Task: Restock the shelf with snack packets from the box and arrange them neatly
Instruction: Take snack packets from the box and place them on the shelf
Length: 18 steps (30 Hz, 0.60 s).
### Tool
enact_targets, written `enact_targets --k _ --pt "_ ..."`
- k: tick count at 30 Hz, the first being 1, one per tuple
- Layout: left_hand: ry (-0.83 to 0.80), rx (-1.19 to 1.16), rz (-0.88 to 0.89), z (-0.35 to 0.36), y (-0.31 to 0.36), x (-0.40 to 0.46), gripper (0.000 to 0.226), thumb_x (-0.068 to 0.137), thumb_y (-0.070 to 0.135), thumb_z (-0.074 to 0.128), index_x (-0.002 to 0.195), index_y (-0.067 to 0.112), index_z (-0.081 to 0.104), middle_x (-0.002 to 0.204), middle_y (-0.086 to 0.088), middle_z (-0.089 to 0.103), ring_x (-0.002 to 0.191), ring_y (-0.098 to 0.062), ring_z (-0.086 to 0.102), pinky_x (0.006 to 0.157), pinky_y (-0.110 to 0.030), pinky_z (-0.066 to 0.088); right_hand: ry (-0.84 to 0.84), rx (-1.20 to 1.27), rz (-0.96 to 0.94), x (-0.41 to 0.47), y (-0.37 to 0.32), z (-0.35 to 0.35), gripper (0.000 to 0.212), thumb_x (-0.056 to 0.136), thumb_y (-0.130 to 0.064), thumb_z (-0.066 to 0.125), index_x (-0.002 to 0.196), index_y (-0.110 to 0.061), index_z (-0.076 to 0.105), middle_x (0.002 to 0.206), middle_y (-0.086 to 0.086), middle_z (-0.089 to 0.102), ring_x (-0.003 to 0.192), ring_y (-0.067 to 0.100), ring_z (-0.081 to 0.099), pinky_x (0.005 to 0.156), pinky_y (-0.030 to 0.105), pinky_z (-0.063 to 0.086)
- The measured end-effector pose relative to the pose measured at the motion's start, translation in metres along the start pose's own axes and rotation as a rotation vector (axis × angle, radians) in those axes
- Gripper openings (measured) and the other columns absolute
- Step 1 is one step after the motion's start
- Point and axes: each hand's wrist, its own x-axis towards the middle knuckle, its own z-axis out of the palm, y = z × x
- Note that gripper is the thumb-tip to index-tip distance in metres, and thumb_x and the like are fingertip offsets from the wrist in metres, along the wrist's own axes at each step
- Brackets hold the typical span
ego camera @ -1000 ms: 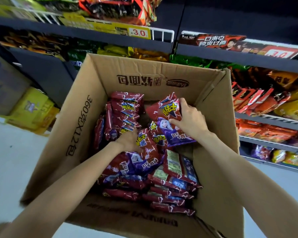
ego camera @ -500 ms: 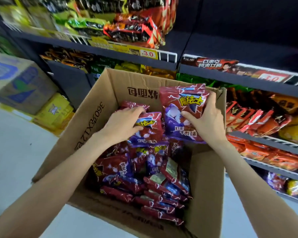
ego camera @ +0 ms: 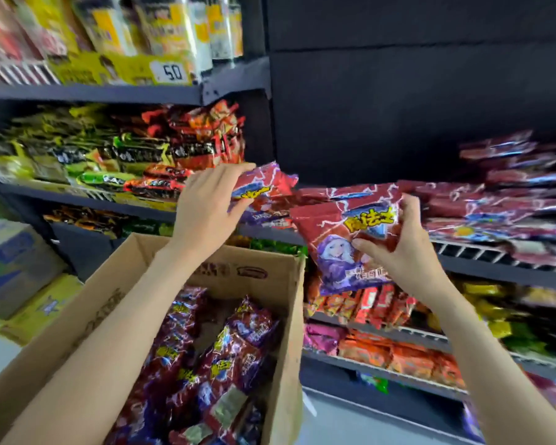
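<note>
The main risk here is a slide: the red-and-purple packets already on the shelf (ego camera: 482, 252) are lying in loose, slippery heaps near its front edge, so pushing two more in at once could be nudging some of them over the wire rail and down onto the lower shelves or the floor. A second risk is sitting in the grips themselves. The left hand (ego camera: 206, 207) is curling its fingers over the top of one snack packet (ego camera: 264, 191), with the packet sticking out to the right of the palm toward the left end of the shelf, and the glossy film could be slipping from such a shallow hold. The right hand (ego camera: 395, 245) is pinching a second packet (ego camera: 341, 248) between thumb and fingers at its right side, so most of the packet is hanging out to the left of and below the hand, tilted, in front of the shelf's front edge rather than resting on it; held by one side like that, it could be twisting or folding as it goes in, and landing crooked against the neat arrangement the task is asking for. Both packets are being carried above the far rim of the open cardboard box (ego camera: 280, 274), which is holding many more packets, so a dropped one near the left hand would probably be falling back into it, while one near the right hand could be falling past the box's right edge. Blur is hiding how stable the shelf pile really is.
</note>
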Motion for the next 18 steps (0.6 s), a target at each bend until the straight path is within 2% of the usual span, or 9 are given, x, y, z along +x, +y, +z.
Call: enact_targets --k 2,5,9,11,14,16,18 --pt "0.051 -0.023 0.017 0.006 0.022 0.026 0.048 0.084 0.025 0.069 0.127 0.014 0.05 0.115 -0.008 0.063 0.105 -0.028 0.059 0.089 -0.039 0.045 0.044 0.039 -0.04 0.013 -0.001 -0.033 0.058 0.079 -0.014 0.075 0.112 -0.031 0.03 0.097 -0.015 0.063 0.083 0.005 0.068 0.076 0.033 0.056" --pt "0.097 -0.076 0.024 0.018 0.047 0.06 0.049 0.082 0.023 0.071 0.126 0.011 0.051 0.111 -0.01 0.063 0.099 -0.029 0.06 0.081 -0.038 0.046 0.126 0.133 -0.108 0.041 -0.003 -0.073 0.056 0.081 -0.006 0.071 0.106 -0.035 0.03 0.097 -0.011 0.06 0.079 0.01 0.067 0.073 0.033 0.058" --pt "0.097 -0.097 0.04 0.046 0.068 0.097 0.045 0.081 0.021 0.072 0.12 0.01 0.054 0.108 -0.011 0.062 0.095 -0.031 0.06 0.077 -0.039 0.047 0.235 0.175 -0.133 0.086 0.003 -0.11 0.054 0.086 -0.005 0.066 0.115 -0.025 0.025 0.104 -0.006 0.058 0.08 0.001 0.066 0.068 0.013 0.051" --pt "0.093 -0.104 0.052 0.062 0.078 0.113 0.044 0.08 0.021 0.072 0.119 0.009 0.055 0.108 -0.011 0.063 0.094 -0.03 0.06 0.077 -0.038 0.047 0.226 0.159 -0.137 0.107 0.012 -0.122 0.053 0.087 -0.007 0.064 0.117 -0.022 0.023 0.104 -0.003 0.058 0.074 -0.001 0.066 0.066 0.01 0.05" --pt "0.082 -0.096 0.05 0.087 0.087 0.136 0.044 0.08 0.021 0.072 0.12 0.009 0.056 0.11 -0.011 0.063 0.096 -0.028 0.06 0.077 -0.037 0.046 0.207 0.1 -0.132 0.137 0.034 -0.135 0.052 0.088 -0.01 0.064 0.116 -0.025 0.023 0.104 -0.003 0.059 0.073 0.003 0.066 0.07 0.016 0.052" --pt "0.068 -0.092 0.023 0.104 0.09 0.15 0.044 0.082 0.022 0.071 0.12 0.008 0.055 0.111 -0.011 0.062 0.096 -0.028 0.06 0.078 -0.037 0.046 0.161 0.031 -0.124 0.153 0.049 -0.138 0.053 0.086 -0.014 0.068 0.113 -0.033 0.026 0.11 0.003 0.058 0.082 0.009 0.067 0.072 0.018 0.053" --pt "0.051 -0.094 0.015 0.12 0.095 0.161 0.044 0.082 0.022 0.071 0.12 0.006 0.055 0.11 -0.012 0.062 0.095 -0.029 0.061 0.077 -0.037 0.046 0.13 -0.058 -0.113 0.168 0.066 -0.14 0.055 0.079 -0.027 0.074 0.107 -0.044 0.03 0.114 0.008 0.057 0.094 0.022 0.064 0.082 0.03 0.055"
